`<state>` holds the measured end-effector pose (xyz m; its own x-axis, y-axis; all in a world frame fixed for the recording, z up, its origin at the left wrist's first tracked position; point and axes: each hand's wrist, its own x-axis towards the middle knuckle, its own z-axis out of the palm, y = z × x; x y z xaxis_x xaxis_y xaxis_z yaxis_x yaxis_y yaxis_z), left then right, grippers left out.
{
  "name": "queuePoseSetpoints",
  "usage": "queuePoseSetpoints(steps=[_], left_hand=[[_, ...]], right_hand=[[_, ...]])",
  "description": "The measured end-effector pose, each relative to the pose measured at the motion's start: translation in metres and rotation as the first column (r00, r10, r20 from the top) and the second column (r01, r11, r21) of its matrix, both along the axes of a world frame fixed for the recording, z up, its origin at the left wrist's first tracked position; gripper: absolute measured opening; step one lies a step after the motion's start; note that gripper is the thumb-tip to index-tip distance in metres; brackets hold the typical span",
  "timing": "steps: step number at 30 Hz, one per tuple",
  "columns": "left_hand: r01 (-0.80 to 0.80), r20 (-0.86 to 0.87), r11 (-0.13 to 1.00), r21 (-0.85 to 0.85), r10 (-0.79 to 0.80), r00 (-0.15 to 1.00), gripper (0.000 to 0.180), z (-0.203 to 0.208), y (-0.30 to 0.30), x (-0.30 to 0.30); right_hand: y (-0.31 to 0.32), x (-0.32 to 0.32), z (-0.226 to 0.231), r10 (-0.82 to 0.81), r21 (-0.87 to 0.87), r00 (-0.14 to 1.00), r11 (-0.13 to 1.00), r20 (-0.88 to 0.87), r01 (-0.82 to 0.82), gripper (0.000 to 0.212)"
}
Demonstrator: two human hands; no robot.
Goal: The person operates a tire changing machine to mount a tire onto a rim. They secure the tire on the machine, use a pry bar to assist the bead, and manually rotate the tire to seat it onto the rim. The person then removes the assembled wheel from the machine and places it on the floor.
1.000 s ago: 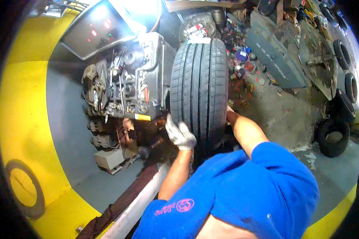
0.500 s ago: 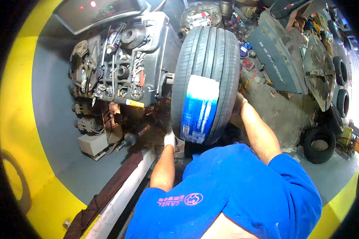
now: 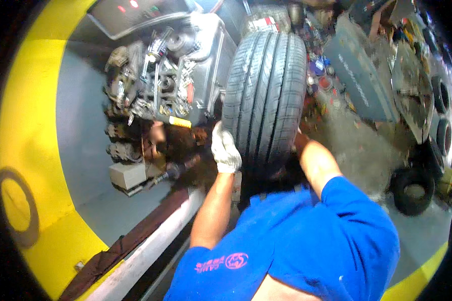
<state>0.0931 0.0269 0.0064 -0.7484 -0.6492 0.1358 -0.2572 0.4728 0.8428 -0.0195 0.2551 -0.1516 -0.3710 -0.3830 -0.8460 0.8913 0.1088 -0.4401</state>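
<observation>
A black tyre (image 3: pixel 264 95) with a grooved tread stands upright in front of me, beside a machine with a tool tray. My left hand (image 3: pixel 226 150), in a white knitted glove, lies against the tyre's left side near the bottom, its fingers stretched upward along the sidewall. At the opposite side, my right hand (image 3: pixel 299 139) reaches in low by the tyre's right edge. Its fingers are hidden behind the tyre and in shadow. No label shows on the visible tread.
The tool tray (image 3: pixel 213 55), cluttered with small metal parts, adjoins the tyre at left. Below it sits a pale box (image 3: pixel 127 175). Grey panels (image 3: pixel 361 70) lean at right, beyond scattered items. Another tyre (image 3: pixel 413 190) lies at far right. A white beam (image 3: pixel 150 246) runs at lower left.
The tyre has turned, and its blue and white label has gone out of sight. My left hand has come up along the tyre's left side. The whole view has shifted slightly.
</observation>
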Motion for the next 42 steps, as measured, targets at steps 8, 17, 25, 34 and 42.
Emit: queuePoseSetpoints(steps=[8, 17, 25, 34, 42], left_hand=[[-0.008, 0.068, 1.0, -0.012, 0.009, 0.998, 0.039, 0.039, 0.006, -0.02], [0.378, 0.591, 0.916, -0.133, -0.233, 0.773, 0.058, -0.089, -0.025, 0.164], [0.399, 0.842, 0.905, 0.147, -0.326, 0.429, 0.038, -0.148, -0.103, 0.19], [0.058, 0.237, 0.54, 0.839, -0.46, 0.855, 0.04, -0.054, -0.128, 0.084], [0.478, 0.075, 0.803, 0.354, -0.534, 0.842, 0.06, 0.047, -0.068, 0.019]], right_hand=[[0.007, 0.005, 0.014, -0.143, 0.094, 0.99, 0.985, -0.007, 0.143, 0.059], [0.029, -0.064, -0.023, -0.086, 0.483, 0.943, 0.842, -0.321, 0.241, 0.061], [0.047, -0.036, 0.096, -0.199, 0.468, 0.876, 0.782, -0.439, 0.412, 0.06], [-0.03, -0.005, 0.195, 0.056, 0.423, 0.644, 0.796, -0.763, 0.432, 0.081], [-0.067, -0.04, 0.26, 0.311, 0.742, 0.739, 0.564, -0.598, 0.363, 0.088]])
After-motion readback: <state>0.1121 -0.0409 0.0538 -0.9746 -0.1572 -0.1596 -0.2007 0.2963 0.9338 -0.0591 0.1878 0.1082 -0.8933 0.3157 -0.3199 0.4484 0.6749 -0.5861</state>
